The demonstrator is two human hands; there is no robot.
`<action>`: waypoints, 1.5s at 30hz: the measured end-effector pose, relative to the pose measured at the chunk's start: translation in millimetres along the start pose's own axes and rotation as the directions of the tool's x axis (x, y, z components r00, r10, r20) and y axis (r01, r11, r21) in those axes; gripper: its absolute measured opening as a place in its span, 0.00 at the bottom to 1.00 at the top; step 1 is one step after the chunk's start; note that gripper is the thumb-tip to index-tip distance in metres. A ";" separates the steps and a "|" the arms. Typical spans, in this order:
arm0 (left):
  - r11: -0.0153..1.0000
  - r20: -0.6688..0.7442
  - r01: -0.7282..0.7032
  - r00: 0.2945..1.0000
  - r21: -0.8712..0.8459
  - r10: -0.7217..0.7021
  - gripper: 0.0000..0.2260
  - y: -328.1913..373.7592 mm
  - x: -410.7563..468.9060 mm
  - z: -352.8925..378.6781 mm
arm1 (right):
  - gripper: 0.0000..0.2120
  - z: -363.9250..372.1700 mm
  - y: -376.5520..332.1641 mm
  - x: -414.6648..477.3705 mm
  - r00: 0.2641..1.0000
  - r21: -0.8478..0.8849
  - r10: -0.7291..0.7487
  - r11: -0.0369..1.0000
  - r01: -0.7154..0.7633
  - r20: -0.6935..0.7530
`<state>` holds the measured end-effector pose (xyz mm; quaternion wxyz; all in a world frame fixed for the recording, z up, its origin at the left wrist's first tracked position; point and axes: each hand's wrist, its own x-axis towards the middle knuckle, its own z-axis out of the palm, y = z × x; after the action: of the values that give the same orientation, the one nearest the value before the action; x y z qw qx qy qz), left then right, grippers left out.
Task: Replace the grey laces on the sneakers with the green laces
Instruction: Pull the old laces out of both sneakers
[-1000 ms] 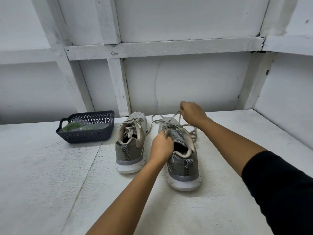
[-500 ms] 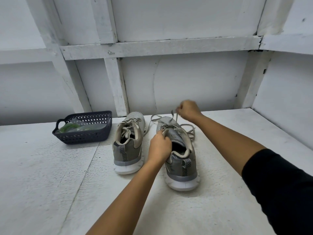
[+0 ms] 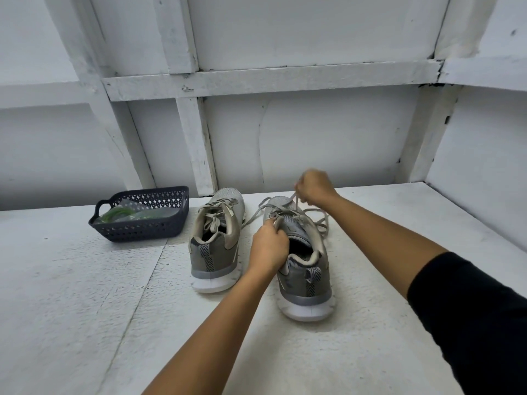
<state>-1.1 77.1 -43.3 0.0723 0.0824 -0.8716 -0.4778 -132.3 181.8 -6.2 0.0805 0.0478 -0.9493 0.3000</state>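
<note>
Plain black sleeve on the right arm, right forearm bare beyond the sleeve, left forearm bare, left grip and right grip bare.

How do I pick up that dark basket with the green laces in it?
Probably by the loop handle at the left end of the dark basket, coming from the left: it arches out from the rim, leaving a gap for fingers.
</note>
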 end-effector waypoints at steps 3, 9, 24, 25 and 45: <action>1.000 0.004 0.005 1.000 -0.013 -0.005 0.13 -0.5 -0.1 0.6 | 0.14 -25.5 -8.1 18.5 0.978 0.236 0.028 0.972 0.022 -0.207; 1.000 0.002 -0.001 1.000 -0.009 0.001 0.13 -0.7 0.1 0.9 | 0.23 -26.6 -5.6 -8.6 0.998 -0.034 0.038 0.999 -0.037 0.040; 1.000 0.008 -0.005 1.000 -0.012 0.005 0.15 -3.2 2.6 1.8 | 0.12 -31.3 -8.9 19.7 0.971 0.169 0.036 0.986 0.004 -0.235; 1.000 0.006 -0.006 1.000 -0.006 0.006 0.15 -2.9 2.7 1.9 | 0.12 -32.8 -10.2 18.8 0.964 0.210 0.033 0.977 0.024 -0.263; 1.000 0.003 0.003 1.000 -0.010 -0.003 0.16 -2.5 1.8 2.2 | 0.10 -46.0 -19.3 10.1 0.965 0.517 0.153 0.856 -0.021 -0.213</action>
<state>-3.2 77.2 -46.5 0.0705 0.0825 -0.8692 -0.4824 -133.7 192.2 43.6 0.1685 -0.0136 -0.8195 0.5476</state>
